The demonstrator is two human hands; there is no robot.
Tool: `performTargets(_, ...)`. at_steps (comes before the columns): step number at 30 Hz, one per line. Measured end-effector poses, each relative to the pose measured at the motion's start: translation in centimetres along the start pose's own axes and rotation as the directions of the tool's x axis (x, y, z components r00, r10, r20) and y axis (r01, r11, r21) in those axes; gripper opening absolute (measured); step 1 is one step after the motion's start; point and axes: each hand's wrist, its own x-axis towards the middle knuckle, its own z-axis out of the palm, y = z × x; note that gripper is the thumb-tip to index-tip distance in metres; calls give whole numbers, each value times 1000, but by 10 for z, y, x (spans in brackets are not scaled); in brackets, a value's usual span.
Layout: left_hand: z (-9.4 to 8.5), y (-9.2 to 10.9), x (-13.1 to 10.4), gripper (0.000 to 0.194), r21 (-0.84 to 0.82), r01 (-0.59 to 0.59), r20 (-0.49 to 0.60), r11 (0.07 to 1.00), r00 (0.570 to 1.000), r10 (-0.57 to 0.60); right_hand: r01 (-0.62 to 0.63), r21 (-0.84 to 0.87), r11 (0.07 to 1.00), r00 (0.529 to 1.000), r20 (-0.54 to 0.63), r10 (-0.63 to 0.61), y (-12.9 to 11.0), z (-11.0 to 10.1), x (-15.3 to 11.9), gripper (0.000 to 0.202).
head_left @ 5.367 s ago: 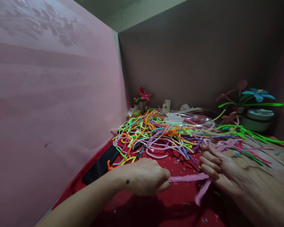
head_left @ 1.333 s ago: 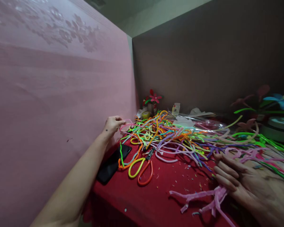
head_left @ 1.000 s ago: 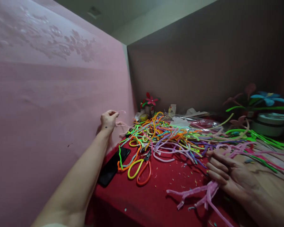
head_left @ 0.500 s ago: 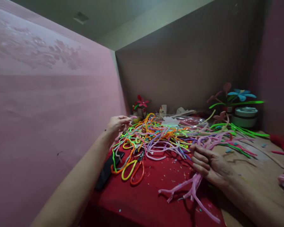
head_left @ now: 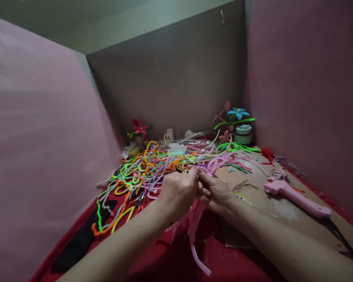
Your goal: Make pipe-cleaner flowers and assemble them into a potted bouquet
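A bundle of pink pipe cleaners [head_left: 195,223] is gripped in my right hand [head_left: 220,194]; its branched ends hang down over the red cloth, and the other ends reach up past the fingers. My left hand [head_left: 179,190] is closed and meets the right fingertips at the bundle. Whatever its fingers pinch is hidden behind the knuckles. Left of the hands lies a large tangle of pipe cleaners [head_left: 147,164] in many colours. Scissors [head_left: 139,199] with a yellow handle rest at its near edge, partly covered by my left forearm.
A pink hot glue gun [head_left: 297,199] lies on the brown board [head_left: 250,235] at right. A black flat object [head_left: 79,243] is on the red cloth at left. Behind stand a mint-green container [head_left: 242,135], a blue flower [head_left: 239,112] and a red flower [head_left: 140,127]. Walls enclose both sides.
My left hand has come from beyond the tangle's left side to meet my right hand at the pink bundle. The view has turned right, bringing the glue gun fully into sight.
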Motion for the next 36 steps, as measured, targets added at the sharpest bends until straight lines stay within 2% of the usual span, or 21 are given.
performTargets(2,4,0,-3,17,-120,-52,26,991,998,56,9,32,999,1000,-4,-9,-2,-2,2,25)
performTargets(3,3,-2,-5,17,-213,-32,55,976,997,45,14,48,999,1000,-4,-14,-4,-3,3,24)
performTargets(5,-4,-7,-10,18,-458,115,208,882,978,-20,35,76,997,999,4,-35,-8,-3,4,21)
performTargets(6,-8,-10,-14,20,-579,243,330,778,943,-49,46,81,996,999,11,-47,-10,-3,4,21)
performTargets(8,-19,-15,-21,24,-715,494,538,495,840,-62,48,68,996,999,11,-49,-14,-2,4,24)
performTargets(9,-24,-18,-26,26,-738,568,589,366,806,-62,43,58,997,999,-2,-43,-17,-2,4,27)
performTargets(10,-28,-21,-31,26,-743,608,616,280,785,-71,35,50,998,999,-19,-35,-19,-1,4,30)
performTargets(11,-31,-24,-36,26,-739,628,627,242,774,-92,30,48,998,999,-35,-28,-22,-1,3,33)
performTargets(12,-34,-27,-41,25,-725,645,637,242,761,-117,26,48,999,999,-47,-24,-23,-1,3,36)
performTargets(15,-39,-39,-53,25,-671,679,660,299,730,-177,15,42,999,1000,-24,-14,-27,-1,2,37)
performTargets(17,-41,-47,-58,26,-666,687,659,290,724,-202,3,35,999,1000,12,-3,-27,0,1,33)
performTargets(20,-41,-55,-60,27,-750,633,572,194,767,-292,-5,55,998,999,44,3,-26,0,0,31)
performTargets(23,-40,-52,-53,24,-877,475,411,74,820,-398,-33,103,994,999,42,29,-24,0,-2,38)
performTargets(25,-38,-44,-44,20,-937,348,293,41,842,-452,-50,121,991,998,53,44,-20,0,-3,40)
performTargets(28,-34,-25,-26,16,-970,216,132,112,854,-504,-70,115,991,994,86,60,-14,-1,-4,40)
performTargets(30,-29,-14,-16,16,-958,182,40,220,849,-527,-81,107,991,992,110,69,-10,-2,-4,38)
performTargets(32,-19,-5,-10,16,-877,185,-78,443,856,-511,-67,112,991,990,133,52,-7,-3,-2,36)
performTargets(33,-13,-2,-10,15,-781,192,-131,595,880,-456,-55,123,991,990,136,38,-6,-4,-1,35)
performTargets(34,-6,0,-11,15,-642,184,-166,745,915,-369,-45,132,990,992,127,28,-6,-4,0,34)
performTargets(35,2,2,-13,15,-486,148,-149,861,957,-249,-35,136,990,994,107,21,-5,-4,1,34)
performTargets(36,8,3,-15,17,-349,83,-107,933,986,-128,-27,136,990,997,80,16,-5,-4,2,34)
